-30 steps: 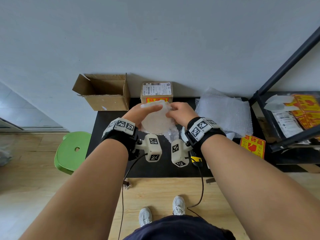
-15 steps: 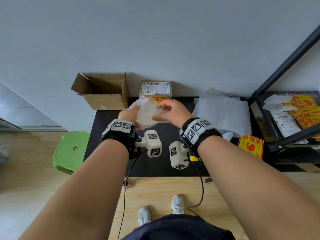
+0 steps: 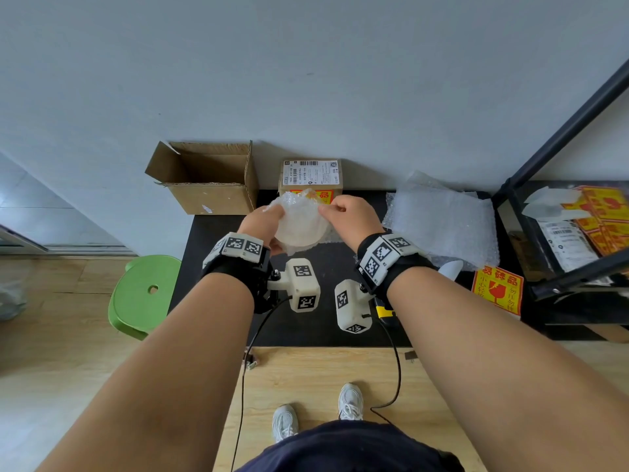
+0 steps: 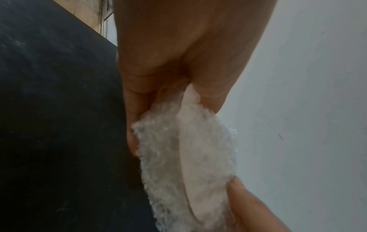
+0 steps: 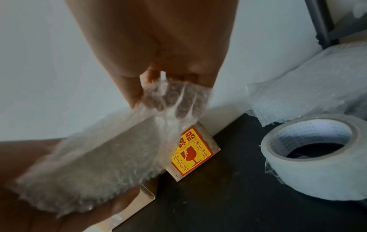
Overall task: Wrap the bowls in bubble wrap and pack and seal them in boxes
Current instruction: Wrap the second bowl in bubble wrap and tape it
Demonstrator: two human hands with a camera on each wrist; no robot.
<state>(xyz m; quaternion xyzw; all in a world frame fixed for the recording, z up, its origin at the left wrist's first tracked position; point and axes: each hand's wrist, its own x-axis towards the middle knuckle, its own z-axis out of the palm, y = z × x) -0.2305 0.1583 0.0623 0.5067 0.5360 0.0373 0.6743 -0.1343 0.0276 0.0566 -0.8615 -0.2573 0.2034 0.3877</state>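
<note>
A black-topped table (image 3: 306, 321) stands against a pale grey wall, with light wooden flooring and a round green plastic stool (image 3: 143, 294) beside it. Above the middle of the table, both hands hold a shallow round white bowl wrapped in clear bubble wrap (image 3: 301, 223), lifted off the surface. The bundle appears as a flat, milky disc; the film is crinkled and translucent, and its loose fringe hangs below the rim. The left hand (image 3: 263, 224) holds the bundle at its left edge: the grip is closed round it, thumb on one face and fingers on the other, as the left wrist view shows. The right hand (image 3: 347, 216) pinches a gathered corner of the film at the upper right, fingers curled tight, so that the wrap is stretched into thin folds under the grip. Behind the bundle, by the wall, sits a sealed brown cardboard box with a white shipping label and a yellow-and-red fragile sticker (image 3: 311, 178). To its left an open, unsealed brown cardboard box (image 3: 211, 178) lies on its side. To the right lie a stack of loose bubble wrap sheets (image 3: 442, 223), a roll of clear packing tape (image 5: 315, 157) and a black metal shelf rack (image 3: 578, 233).
</note>
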